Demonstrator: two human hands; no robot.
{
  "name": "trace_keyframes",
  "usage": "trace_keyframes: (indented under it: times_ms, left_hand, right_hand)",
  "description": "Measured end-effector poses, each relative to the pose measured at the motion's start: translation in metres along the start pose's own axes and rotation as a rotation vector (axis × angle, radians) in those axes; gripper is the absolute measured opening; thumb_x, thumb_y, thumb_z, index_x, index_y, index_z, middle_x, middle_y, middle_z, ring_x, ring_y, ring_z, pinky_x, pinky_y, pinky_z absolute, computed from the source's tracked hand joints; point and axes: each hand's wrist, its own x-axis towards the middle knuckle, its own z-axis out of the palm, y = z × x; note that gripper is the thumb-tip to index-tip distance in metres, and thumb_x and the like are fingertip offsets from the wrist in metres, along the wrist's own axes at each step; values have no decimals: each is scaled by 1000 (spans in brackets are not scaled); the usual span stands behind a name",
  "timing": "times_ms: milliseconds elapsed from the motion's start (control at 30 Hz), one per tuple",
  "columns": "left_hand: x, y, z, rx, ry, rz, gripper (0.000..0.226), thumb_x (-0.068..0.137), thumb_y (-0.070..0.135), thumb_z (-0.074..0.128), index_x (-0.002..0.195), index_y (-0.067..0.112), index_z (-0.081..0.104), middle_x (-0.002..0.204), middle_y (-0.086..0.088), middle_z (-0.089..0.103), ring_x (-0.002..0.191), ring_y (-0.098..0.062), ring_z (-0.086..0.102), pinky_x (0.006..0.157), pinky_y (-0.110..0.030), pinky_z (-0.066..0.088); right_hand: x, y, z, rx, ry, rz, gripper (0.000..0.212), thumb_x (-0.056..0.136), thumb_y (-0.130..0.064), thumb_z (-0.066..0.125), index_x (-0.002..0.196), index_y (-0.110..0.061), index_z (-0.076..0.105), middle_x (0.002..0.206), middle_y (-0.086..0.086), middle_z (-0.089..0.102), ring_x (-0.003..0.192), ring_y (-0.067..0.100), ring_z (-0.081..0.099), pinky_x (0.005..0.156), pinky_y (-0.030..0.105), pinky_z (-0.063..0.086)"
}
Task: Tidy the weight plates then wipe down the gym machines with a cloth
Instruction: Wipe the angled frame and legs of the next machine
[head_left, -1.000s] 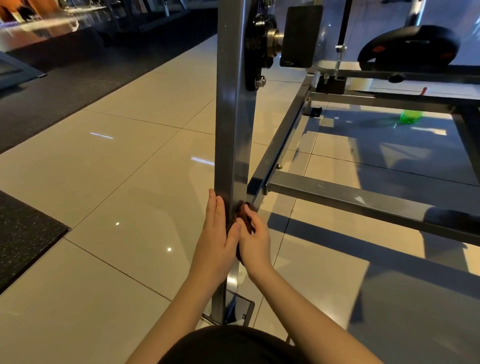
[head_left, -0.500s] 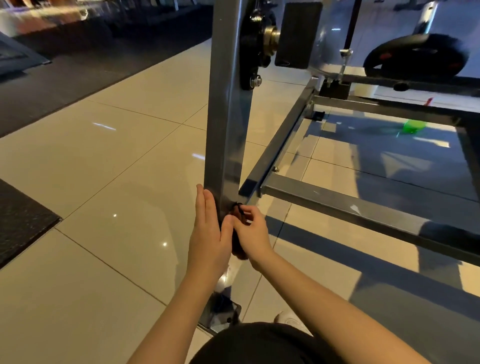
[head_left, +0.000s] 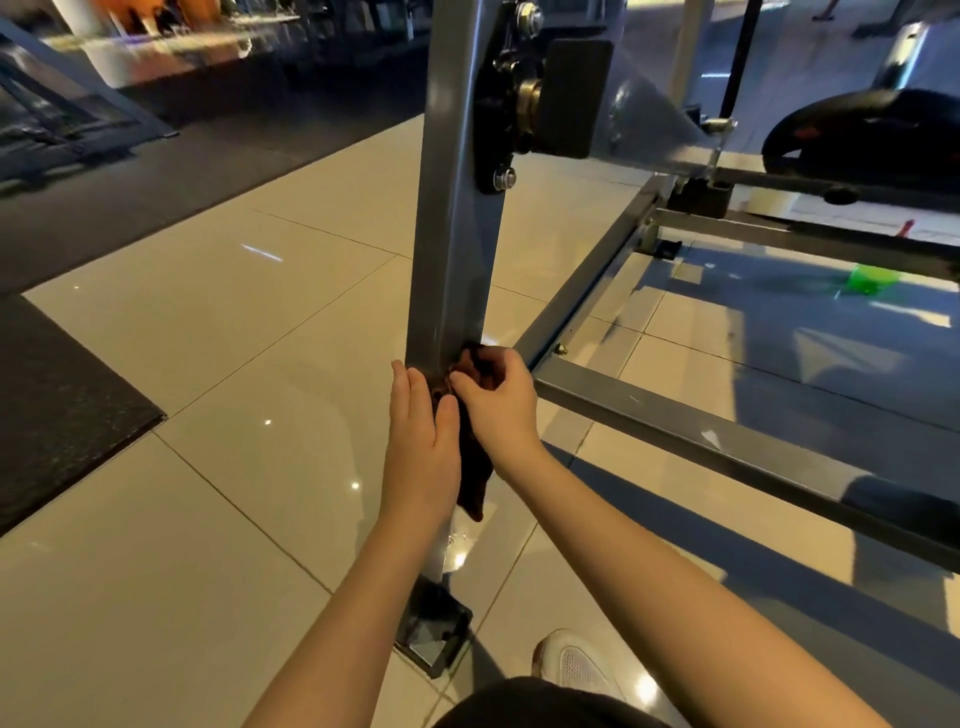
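Note:
A grey steel upright post (head_left: 454, 223) of a gym machine stands in front of me, bolted to a foot plate (head_left: 434, 631) on the floor. A dark brown cloth (head_left: 475, 483) is wrapped round the post low down. My right hand (head_left: 496, 402) grips the cloth against the post's right side. Flat on the post's left face lies my left hand (head_left: 418, 441), fingers straight, thumb against the cloth. A black weight plate (head_left: 862, 137) sits on the machine at the far right.
Grey frame bars (head_left: 727, 447) run right from the post, low over the tiled floor. A black pivot bracket and pad (head_left: 545, 98) stick out above my hands. A green object (head_left: 870, 278) lies under the frame. Black rubber mats (head_left: 62, 410) lie left. My white shoe (head_left: 574, 662) is below.
Both hands with the cloth have slid a little way up the post, and more of the cloth now shows under my right hand.

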Motion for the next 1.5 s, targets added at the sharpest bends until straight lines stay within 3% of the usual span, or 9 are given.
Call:
trace_keyframes:
  times_ms: [200, 333, 467, 700, 967, 1167, 1233, 1367, 1500]
  left_hand:
    - [9, 17, -9, -110, 1, 0, 51, 106, 29, 25, 155, 23, 13, 160, 13, 8, 128, 10, 15, 73, 15, 18]
    - [11, 12, -14, -150, 13, -8, 48, 106, 25, 26, 153, 20, 19, 160, 10, 15, 130, 9, 16, 79, 16, 14]
    - [17, 8, -22, -199, 5, -10, 45, 106, 26, 26, 151, 21, 25, 156, 9, 26, 129, 8, 24, 82, 13, 19]
    - [22, 8, -28, -294, 33, -17, 44, 106, 31, 28, 147, 20, 37, 146, 4, 43, 133, -8, 40, 112, -27, 32]
    - [25, 4, -34, -299, -4, -28, 44, 105, 38, 27, 145, 25, 41, 142, 7, 47, 130, -7, 43, 113, -35, 35]
    - [27, 12, -40, -310, -31, -35, 35, 106, 33, 26, 137, 33, 43, 122, 24, 48, 109, 14, 45, 82, 2, 35]
    - [29, 17, -43, -309, -46, -36, 29, 106, 34, 26, 130, 39, 42, 112, 32, 46, 96, 27, 45, 72, 7, 34]
    - [34, 20, -44, -298, -60, 22, 43, 106, 35, 27, 147, 27, 36, 145, 13, 43, 130, 4, 38, 97, -4, 28]
    - [34, 30, -43, -283, -90, 49, 45, 106, 32, 26, 150, 25, 28, 154, 10, 30, 138, 0, 26, 94, 0, 21]
  right_hand:
    - [-2, -34, -4, 15, 20, -159, 52, 87, -17, 71, 134, -17, 49, 126, -3, 49, 115, 8, 47, 101, 24, 43]
    - [-15, -15, -3, -72, -3, -123, 49, 85, -19, 74, 129, -17, 53, 126, 2, 50, 113, 11, 49, 103, 33, 45]
    - [-9, -35, 1, -46, 53, -217, 46, 86, -18, 72, 128, -20, 53, 118, -5, 47, 109, 5, 46, 85, 1, 38]
    - [-21, -30, 12, -83, 92, -265, 46, 86, -16, 72, 127, -20, 51, 119, -4, 46, 110, 6, 46, 82, -5, 34]
    - [3, -64, 15, -52, 213, -335, 44, 87, -22, 72, 127, -21, 52, 120, -5, 46, 97, -5, 44, 78, -5, 35]
    - [-17, -30, 15, -192, 142, -330, 44, 84, -18, 74, 124, -16, 54, 119, 0, 48, 108, 8, 49, 91, 14, 47]
    - [-8, -41, 11, -151, 151, -314, 43, 85, -19, 74, 123, -18, 54, 119, 0, 49, 107, 8, 49, 86, 4, 43]
    - [10, -71, 11, -19, 196, -271, 46, 90, -26, 68, 133, -22, 51, 127, 0, 44, 109, 7, 43, 80, -3, 37]
    - [-6, -56, 17, -63, 178, -270, 42, 90, -21, 68, 129, -22, 52, 128, 4, 45, 112, 9, 45, 86, 2, 38]
